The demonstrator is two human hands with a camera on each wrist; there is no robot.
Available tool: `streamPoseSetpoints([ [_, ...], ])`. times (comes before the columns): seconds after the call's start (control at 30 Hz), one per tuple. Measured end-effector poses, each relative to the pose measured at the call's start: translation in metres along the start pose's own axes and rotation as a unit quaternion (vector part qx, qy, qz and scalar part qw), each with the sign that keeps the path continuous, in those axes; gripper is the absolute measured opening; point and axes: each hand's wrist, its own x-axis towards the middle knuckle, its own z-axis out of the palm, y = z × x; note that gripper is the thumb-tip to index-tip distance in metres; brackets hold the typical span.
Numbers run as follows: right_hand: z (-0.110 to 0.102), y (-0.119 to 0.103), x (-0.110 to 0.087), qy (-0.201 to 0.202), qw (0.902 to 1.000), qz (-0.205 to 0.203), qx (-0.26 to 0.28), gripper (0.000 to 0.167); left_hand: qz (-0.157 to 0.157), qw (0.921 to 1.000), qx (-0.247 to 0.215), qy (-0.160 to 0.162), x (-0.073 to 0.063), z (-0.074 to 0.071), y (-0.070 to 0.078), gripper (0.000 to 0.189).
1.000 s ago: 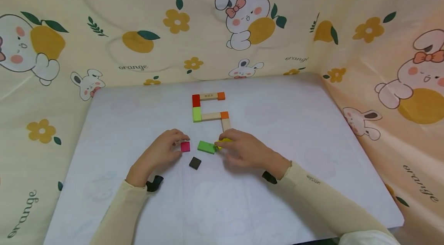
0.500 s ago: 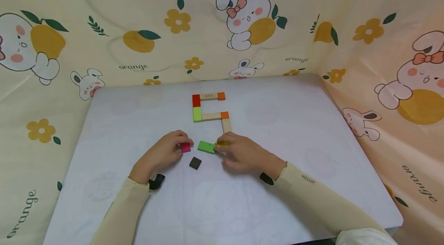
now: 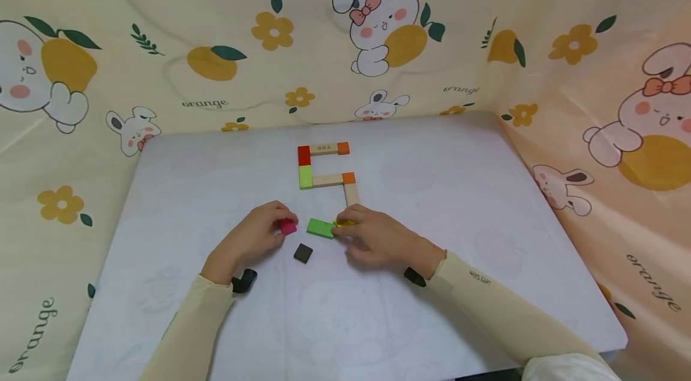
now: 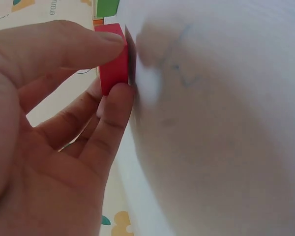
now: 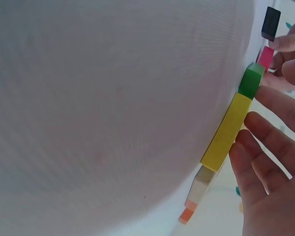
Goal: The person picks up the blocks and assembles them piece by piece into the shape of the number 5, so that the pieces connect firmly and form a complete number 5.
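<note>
My left hand pinches a small pink block between thumb and fingers. In the left wrist view that block looks tilted, close to the white tabletop. My right hand touches a yellow block with fairly straight fingers, covering most of it in the head view. One fingertip reaches the right end of a green block, which meets the yellow one. Between the hands and nearer to me lies a dark square block.
Farther back, a bent line of flat blocks lies on the white table: orange, plain wood, red, lime green, more wood and another orange. A printed cloth stands behind and at the sides.
The left fingers have come in round the pink block, which is now turned a little. My right hand has shifted slightly left and then stayed by the yellow and green blocks.
</note>
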Motion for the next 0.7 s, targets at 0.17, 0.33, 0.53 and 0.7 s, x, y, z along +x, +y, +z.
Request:
streamPoseSetpoints([
  [0.17, 0.0, -0.001, 0.0, 0.001, 1.0, 0.001, 0.002, 0.043, -0.009, 0.9999, 0.002, 0.004, 0.006, -0.001, 0.002, 0.037],
  [0.33, 0.0, -0.001, 0.0, -0.004, 1.0, 0.009, 0.003, 0.044, -0.026, 0.9996, 0.001, 0.007, 0.015, 0.0, 0.006, 0.037],
  [0.53, 0.0, -0.001, 0.0, -0.006, 0.9998, 0.016, 0.007, 0.045, -0.031, 0.9995, 0.0, 0.009, 0.023, 0.003, 0.009, 0.036],
  [0.7, 0.0, -0.002, 0.0, -0.004, 0.9999, 0.015, 0.004, 0.044, -0.033, 0.9994, -0.009, 0.006, 0.027, 0.007, 0.01, 0.036],
])
